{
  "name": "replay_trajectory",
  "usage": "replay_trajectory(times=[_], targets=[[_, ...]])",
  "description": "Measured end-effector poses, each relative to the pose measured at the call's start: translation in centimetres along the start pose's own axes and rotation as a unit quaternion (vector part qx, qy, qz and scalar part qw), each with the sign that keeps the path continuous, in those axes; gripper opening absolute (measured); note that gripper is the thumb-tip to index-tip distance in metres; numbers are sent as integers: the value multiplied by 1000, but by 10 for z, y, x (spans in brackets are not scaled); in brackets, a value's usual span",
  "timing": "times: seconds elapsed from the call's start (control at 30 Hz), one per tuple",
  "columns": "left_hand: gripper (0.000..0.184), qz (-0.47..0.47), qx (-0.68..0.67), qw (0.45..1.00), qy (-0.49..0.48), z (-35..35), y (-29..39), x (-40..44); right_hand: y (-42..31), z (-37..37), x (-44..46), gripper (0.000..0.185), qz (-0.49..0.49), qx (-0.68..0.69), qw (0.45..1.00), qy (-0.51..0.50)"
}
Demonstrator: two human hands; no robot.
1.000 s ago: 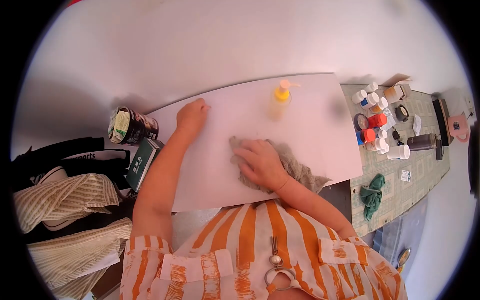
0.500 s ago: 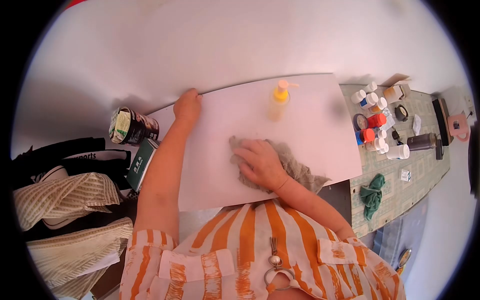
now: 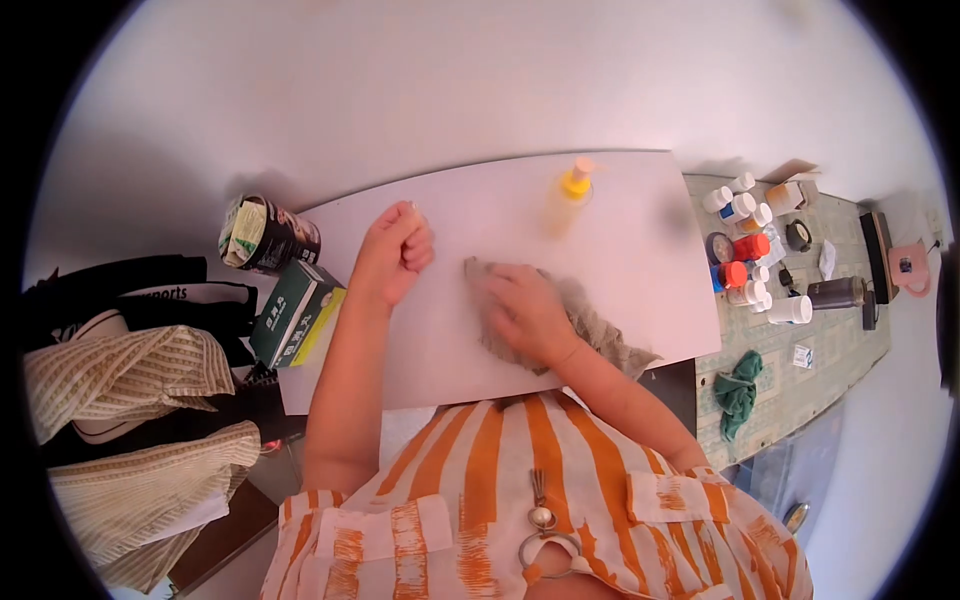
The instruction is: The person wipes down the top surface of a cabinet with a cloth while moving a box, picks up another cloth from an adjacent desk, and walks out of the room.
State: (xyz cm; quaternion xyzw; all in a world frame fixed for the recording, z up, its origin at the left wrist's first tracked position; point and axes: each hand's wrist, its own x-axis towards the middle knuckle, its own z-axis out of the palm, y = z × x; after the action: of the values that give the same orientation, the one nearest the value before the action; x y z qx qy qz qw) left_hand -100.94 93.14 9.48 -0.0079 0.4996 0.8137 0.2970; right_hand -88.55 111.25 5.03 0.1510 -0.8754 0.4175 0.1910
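Observation:
My left hand (image 3: 397, 252) is closed in a loose fist over the left part of the white tabletop (image 3: 440, 355), and I see nothing in it. On the same surface, a crumpled grey-brown cloth (image 3: 600, 335) lies under my right hand (image 3: 530, 315), whose fingers press into it and are smeared by motion. Beyond that hand stands a pump bottle (image 3: 568, 205) with a yellow collar and a pale pump head. The cloth partly hides my right fingertips.
Left of the tabletop are a dark tin (image 3: 270, 235) stuffed with packets, a green box (image 3: 295, 315) and striped fabric (image 3: 130, 380). To the right, a patterned table (image 3: 790, 370) carries several pill bottles (image 3: 738, 208), a dark flask (image 3: 837, 293) and a green cloth (image 3: 738, 395).
My left hand has left the far left edge of the tabletop, come inward to the right and curled into a fist. My right hand has shifted slightly on the cloth.

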Motion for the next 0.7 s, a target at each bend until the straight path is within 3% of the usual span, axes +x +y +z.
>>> replay_trajectory(times=[0.07, 0.13, 0.17, 0.23, 0.3, 0.37, 0.4, 0.43, 0.47, 0.53, 0.57, 0.7], targets=[[27, -4, -113, 989, -94, 11, -4, -19, 3, -2, 10, 30, -1, -6, 1000, 13], [28, 1, -128, 985, -115, 14, -5, -33, 4, -3, 21, 28, 194, 182, 963, 38], [28, 4, -137, 982, -133, 14, -5, -37, 1, -9, 28, 28, 190, 178, 965, 33], [29, 6, -130, 983, -131, 14, -8, -43, -15, -27, 42, 29, 382, 457, 801, 57], [30, 3, -121, 984, -130, 10, -12, -49, -31, -29, 49, 30, 342, 470, 811, 59], [19, -3, -142, 975, -172, 6, -18, -49, -47, -27, 55, 30, 302, 483, 819, 68], [19, -4, -144, 974, -174, 5, -24, -50, -57, -24, 57, 30, 246, 430, 866, 69], [12, -14, -87, 990, -108, 4, -32, -51, -64, -19, 59, 30, 186, 374, 906, 68], [11, -23, -28, 999, -40, 9, -35, -55, -66, -12, 57, 30, 186, 371, 907, 68], [15, -22, -13, 1000, -15, 17, -38, -67, -67, 1, 54, 27, -14, 120, 992, 35], [21, -22, 3, 1000, 14, 19, -37, -74, -70, 0, 52, 25, 38, 166, 985, -3], [18, -41, -43, 998, -25, 0, -51, -85, -73, 11, 47, 21, 75, 145, 986, -21]])
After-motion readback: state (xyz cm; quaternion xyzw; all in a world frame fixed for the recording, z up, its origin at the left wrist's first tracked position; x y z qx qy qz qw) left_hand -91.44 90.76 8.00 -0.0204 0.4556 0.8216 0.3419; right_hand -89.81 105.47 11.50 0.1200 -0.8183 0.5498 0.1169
